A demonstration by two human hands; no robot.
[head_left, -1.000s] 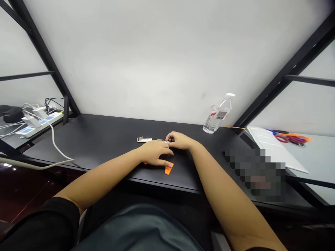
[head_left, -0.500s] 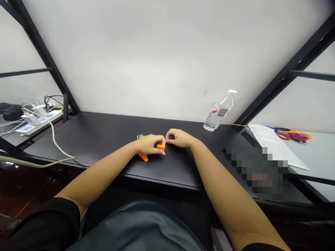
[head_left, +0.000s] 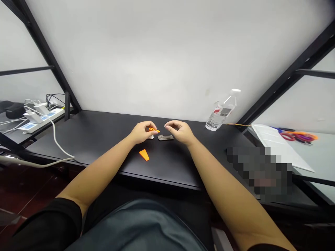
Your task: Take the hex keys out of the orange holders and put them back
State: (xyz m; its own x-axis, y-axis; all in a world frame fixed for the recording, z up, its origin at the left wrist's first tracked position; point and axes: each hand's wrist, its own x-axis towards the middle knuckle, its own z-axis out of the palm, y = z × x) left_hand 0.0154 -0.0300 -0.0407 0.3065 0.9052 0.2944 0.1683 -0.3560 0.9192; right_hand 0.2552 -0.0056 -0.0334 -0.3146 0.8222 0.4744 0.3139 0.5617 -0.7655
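Note:
My left hand (head_left: 140,132) is raised just above the black table (head_left: 99,139) and pinches a small orange holder with holes (head_left: 154,130) between thumb and fingers. My right hand (head_left: 180,131) hovers close opposite it, fingertips pinched together; what they hold is too small to make out. Between and below the hands lies a bunch of metal hex keys (head_left: 165,137). More metal pieces show partly behind my left hand. An orange wedge-shaped piece (head_left: 144,154) lies flat on the table nearer to me.
A clear water bottle (head_left: 221,113) stands at the back right by the wall. A power strip with chargers (head_left: 39,116) sits at left, its white cable (head_left: 56,146) trailing across the table's corner. White sheets (head_left: 277,146) and scissors (head_left: 288,134) lie on the right-hand table.
My left hand picked one orange piece up off the table and raised it toward the right hand. The right hand lifted off the hex keys. The other orange piece stays on the table.

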